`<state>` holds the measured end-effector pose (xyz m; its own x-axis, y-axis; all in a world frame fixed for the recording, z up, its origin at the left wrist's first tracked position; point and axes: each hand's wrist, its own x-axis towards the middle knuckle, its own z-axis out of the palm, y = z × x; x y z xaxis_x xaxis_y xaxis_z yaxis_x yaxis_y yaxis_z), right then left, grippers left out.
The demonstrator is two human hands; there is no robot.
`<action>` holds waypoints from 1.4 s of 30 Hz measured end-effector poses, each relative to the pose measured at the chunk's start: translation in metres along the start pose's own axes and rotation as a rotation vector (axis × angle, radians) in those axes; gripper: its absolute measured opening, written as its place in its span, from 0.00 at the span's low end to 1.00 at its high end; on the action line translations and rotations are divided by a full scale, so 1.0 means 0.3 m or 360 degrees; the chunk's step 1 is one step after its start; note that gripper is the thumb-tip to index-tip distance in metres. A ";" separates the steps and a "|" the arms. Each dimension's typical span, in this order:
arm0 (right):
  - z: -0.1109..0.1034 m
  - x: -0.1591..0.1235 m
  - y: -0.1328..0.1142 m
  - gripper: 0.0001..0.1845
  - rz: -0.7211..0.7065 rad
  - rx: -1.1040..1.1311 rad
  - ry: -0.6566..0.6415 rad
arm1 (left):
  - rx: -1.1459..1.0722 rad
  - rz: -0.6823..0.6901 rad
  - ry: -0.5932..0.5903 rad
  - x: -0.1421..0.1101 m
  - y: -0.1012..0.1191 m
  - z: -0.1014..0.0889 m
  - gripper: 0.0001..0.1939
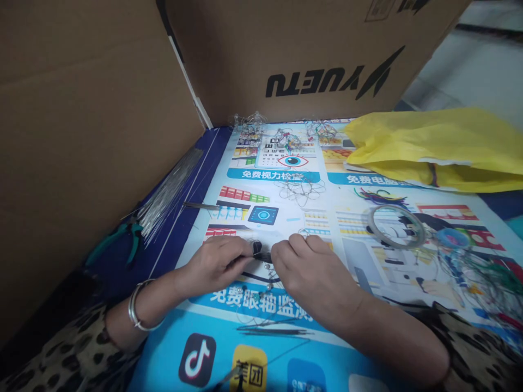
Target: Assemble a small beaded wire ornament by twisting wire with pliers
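My left hand (223, 262) and my right hand (302, 267) meet close together over the printed sheet. Between them runs a short dark bundle of thin strands (265, 256), with the fingers of both hands closed on its ends. Something black and rounded (256, 247) shows at my left fingertips; I cannot make out what it is. Small round beads (268, 274) on fine wire lie or hang just below the bundle. Nearer to me, several thin dark rods (278, 331) rest on the sheet.
Teal-handled pliers (134, 242) and a sheaf of silvery wires (171, 188) lie left. A tape roll (396, 227), tangled coloured wires (486, 272) and a yellow bag (441, 147) are right. Wire flower shapes (300, 188) lie ahead. Cardboard walls (245, 54) stand behind and left.
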<state>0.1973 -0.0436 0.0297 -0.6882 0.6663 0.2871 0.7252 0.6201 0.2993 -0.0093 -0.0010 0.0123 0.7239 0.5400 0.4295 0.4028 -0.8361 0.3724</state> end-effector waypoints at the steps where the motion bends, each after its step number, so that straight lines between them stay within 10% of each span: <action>1: 0.000 0.000 0.000 0.08 -0.0001 0.0002 0.0000 | 0.0006 0.0007 -0.0008 -0.001 -0.001 0.000 0.04; 42: 0.000 -0.020 0.052 0.02 0.0073 0.0144 -0.0066 | -0.0201 -0.0182 0.0163 -0.009 -0.021 0.001 0.03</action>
<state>0.2128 -0.0381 0.0327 -0.6540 0.7103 0.2602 0.7563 0.6221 0.2026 -0.0137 0.0027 0.0086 0.6144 0.6429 0.4574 0.4010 -0.7537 0.5207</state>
